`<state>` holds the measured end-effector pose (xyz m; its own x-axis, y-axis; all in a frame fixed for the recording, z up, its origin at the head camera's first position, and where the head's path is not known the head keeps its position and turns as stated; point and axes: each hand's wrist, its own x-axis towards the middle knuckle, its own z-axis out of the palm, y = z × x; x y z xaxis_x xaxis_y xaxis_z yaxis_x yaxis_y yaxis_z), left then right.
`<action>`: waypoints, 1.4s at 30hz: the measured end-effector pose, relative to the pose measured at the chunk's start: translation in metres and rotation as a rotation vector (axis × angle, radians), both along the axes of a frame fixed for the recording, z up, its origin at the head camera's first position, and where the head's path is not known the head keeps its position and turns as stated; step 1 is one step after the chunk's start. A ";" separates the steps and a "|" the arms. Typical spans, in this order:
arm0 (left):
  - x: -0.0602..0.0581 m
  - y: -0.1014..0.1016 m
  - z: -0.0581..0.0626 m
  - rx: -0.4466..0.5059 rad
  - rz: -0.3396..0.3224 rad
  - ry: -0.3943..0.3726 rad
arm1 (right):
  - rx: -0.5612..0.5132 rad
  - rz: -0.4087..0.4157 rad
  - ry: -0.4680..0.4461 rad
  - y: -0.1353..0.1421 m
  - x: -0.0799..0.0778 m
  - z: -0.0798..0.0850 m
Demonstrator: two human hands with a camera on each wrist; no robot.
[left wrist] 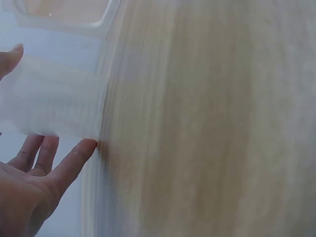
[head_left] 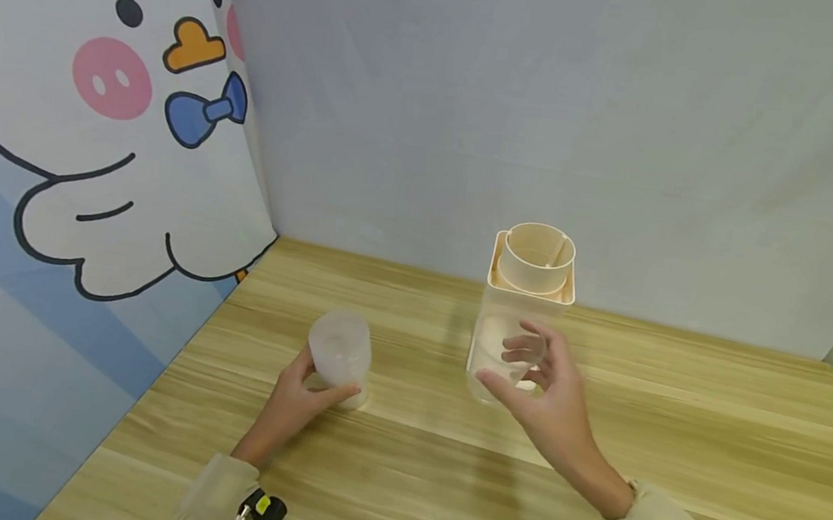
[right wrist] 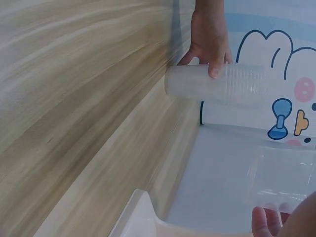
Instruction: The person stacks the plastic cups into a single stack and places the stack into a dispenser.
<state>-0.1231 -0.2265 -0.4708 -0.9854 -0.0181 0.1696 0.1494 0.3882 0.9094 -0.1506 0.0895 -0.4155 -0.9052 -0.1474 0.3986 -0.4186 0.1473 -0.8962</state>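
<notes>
A stack of nested translucent plastic cups (head_left: 340, 346) stands on the wooden table, mouth up, left of centre. My left hand (head_left: 297, 403) grips it low down, thumb on the near side; ridged stacked rims show on the cups (right wrist: 217, 83) in the right wrist view. Farther right, my right hand (head_left: 550, 394) holds one clear plastic cup (head_left: 491, 358) between thumb and fingers. That cup (right wrist: 281, 177) is raised off the table in the right wrist view. Right behind it stands a cream-coloured cup dispenser (head_left: 534, 263) with a round open tube on a square top.
The wood-grain table (head_left: 396, 476) meets a plain pale cloth backdrop (head_left: 431, 111) behind the dispenser. On the left hangs a cloth printed with a cartoon figure (head_left: 119, 215). Black straps with yellow marks (head_left: 266, 509) sit on both sleeves.
</notes>
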 end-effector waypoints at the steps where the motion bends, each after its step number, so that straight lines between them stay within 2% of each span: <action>1: 0.000 0.000 0.000 0.001 0.000 -0.002 | -0.007 0.011 -0.002 -0.002 0.000 0.001; 5: 0.000 0.001 0.001 0.003 0.001 -0.013 | -0.026 0.053 -0.005 -0.010 -0.001 0.006; 10: 0.002 0.001 0.003 0.005 0.005 -0.031 | 0.006 0.077 0.006 -0.019 -0.004 0.012; 14: 0.001 0.000 0.002 -0.001 -0.002 -0.019 | 0.004 0.099 0.004 -0.031 -0.009 0.019; 21: -0.013 -0.011 -0.028 0.008 0.015 0.001 | -0.018 0.164 0.017 -0.053 -0.015 0.029; 28: -0.016 -0.013 -0.031 0.022 0.009 0.024 | -0.060 0.222 0.010 -0.078 -0.020 0.043; 35: -0.015 -0.013 -0.030 0.017 -0.003 0.026 | -0.060 0.283 -0.007 -0.098 -0.007 0.074; 36: -0.015 -0.013 -0.030 0.019 -0.004 0.026 | -0.064 0.291 -0.008 -0.101 -0.008 0.075; 37: -0.014 -0.012 -0.027 0.017 -0.008 0.028 | -0.067 0.296 -0.003 -0.104 -0.012 0.072; 42: -0.014 -0.013 -0.029 0.015 -0.011 0.033 | -0.103 0.340 0.022 -0.120 -0.033 0.051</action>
